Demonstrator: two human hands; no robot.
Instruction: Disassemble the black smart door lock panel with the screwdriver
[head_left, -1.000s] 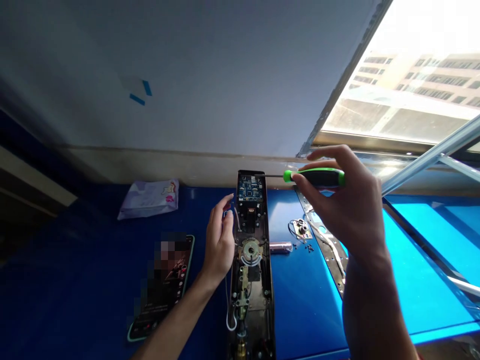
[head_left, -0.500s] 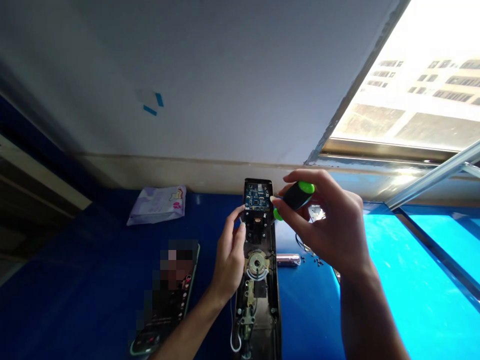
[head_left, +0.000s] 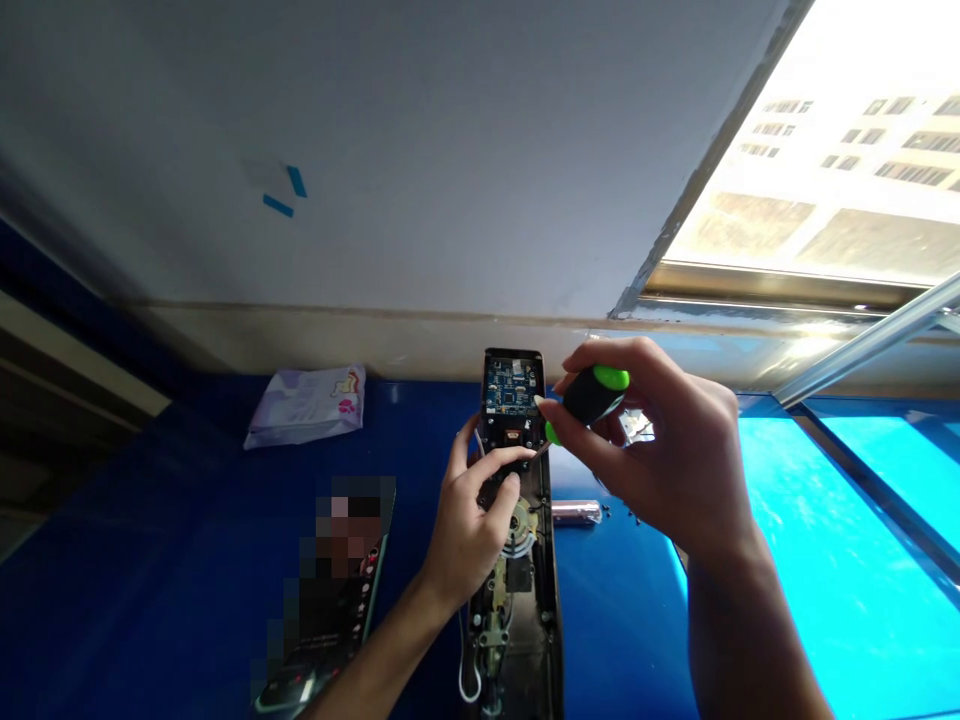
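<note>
My right hand (head_left: 660,440) is closed around a screwdriver (head_left: 592,395) with a black and bright green handle. The screwdriver's thin shaft slants down and left to the inside of a long black housing (head_left: 551,600), which looks like an opened electronic door lock. My left hand (head_left: 472,520) lies over the housing's left edge, index finger stretched out to the screwdriver's tip and thumb apart from it. Beyond the fingers shows a blue circuit board (head_left: 511,388). A round metal part (head_left: 517,527) sits below, partly covered by my left thumb. The tip's exact seat is hidden.
On the blue table (head_left: 622,600), a phone (head_left: 337,620) lies to the left, with a lilac packet (head_left: 307,405) behind it. Right of the housing are a shiny pinkish cylinder (head_left: 576,513) and small dark screws (head_left: 607,512). A white cable (head_left: 469,685) loops at the housing's left.
My left hand has moved right over the housing, its index finger now reaching the screwdriver's tip. My right hand keeps its hold on the screwdriver. The view has shifted slightly.
</note>
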